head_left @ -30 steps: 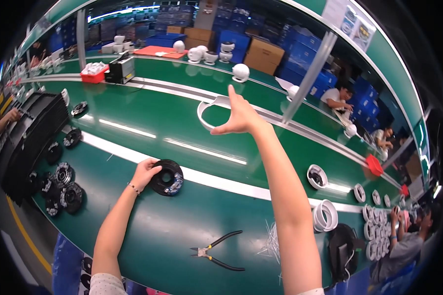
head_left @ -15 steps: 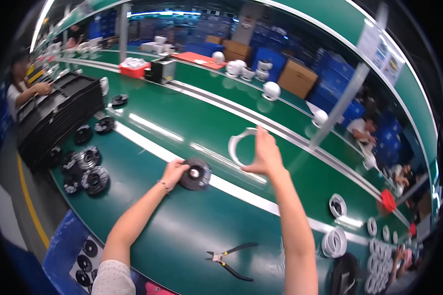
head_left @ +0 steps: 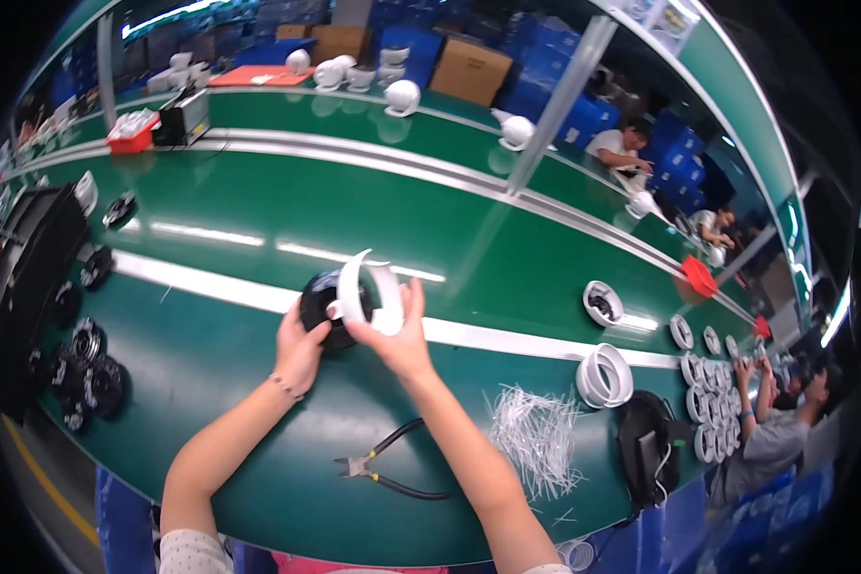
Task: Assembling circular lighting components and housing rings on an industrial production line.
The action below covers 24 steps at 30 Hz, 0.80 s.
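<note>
My left hand [head_left: 299,350] is closed on a round black part [head_left: 318,299], gripping it at its lower left edge. A white plastic ring [head_left: 386,298] with a cut-out rim is held by my right hand [head_left: 400,342], thumb and fingers around it. The ring stands tilted against the right side of the black part and partly covers it; whether they are joined I cannot tell. Below my hands, diagonal cutting pliers [head_left: 360,466] with black and yellow handles lie spread on the green bench [head_left: 258,450].
Several black round parts [head_left: 101,383] lie at the left by stacked black trays [head_left: 31,277]. Rightward are a pile of thin white strips [head_left: 536,440], stacked white rings [head_left: 604,376] and a black bag [head_left: 649,445]. Co-workers [head_left: 784,430] sit at the right and across the line.
My right hand has brought the white ring down and left to the black part in my left hand. The view has turned right, showing the white strips.
</note>
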Each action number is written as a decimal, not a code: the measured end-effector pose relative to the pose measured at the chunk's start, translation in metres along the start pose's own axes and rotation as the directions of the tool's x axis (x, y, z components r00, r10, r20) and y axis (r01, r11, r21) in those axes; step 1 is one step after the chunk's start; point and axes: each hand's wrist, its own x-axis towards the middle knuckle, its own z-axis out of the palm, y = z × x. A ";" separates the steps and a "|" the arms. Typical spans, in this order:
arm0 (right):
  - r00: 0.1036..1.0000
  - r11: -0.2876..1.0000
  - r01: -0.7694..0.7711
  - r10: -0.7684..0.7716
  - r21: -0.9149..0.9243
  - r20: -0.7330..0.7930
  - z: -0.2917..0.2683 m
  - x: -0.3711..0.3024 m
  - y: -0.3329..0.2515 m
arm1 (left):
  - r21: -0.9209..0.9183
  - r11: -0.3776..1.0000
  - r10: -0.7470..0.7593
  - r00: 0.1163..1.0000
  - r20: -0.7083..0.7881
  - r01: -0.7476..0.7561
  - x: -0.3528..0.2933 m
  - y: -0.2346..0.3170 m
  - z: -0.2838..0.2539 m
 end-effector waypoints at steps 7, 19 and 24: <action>0.999 0.981 0.040 -0.033 0.190 -0.040 -0.007 -0.002 -0.024 | 0.188 0.930 0.306 0.949 0.073 -0.314 0.006 -0.005 0.031; 0.971 0.972 0.231 -0.233 0.043 0.056 -0.001 -0.007 -0.045 | 0.429 0.824 0.361 0.927 0.106 -0.370 0.014 0.022 0.026; 0.961 0.957 0.261 -0.245 -0.128 0.124 0.006 -0.014 -0.047 | 0.306 0.874 0.372 0.925 0.077 -0.376 0.015 0.026 0.024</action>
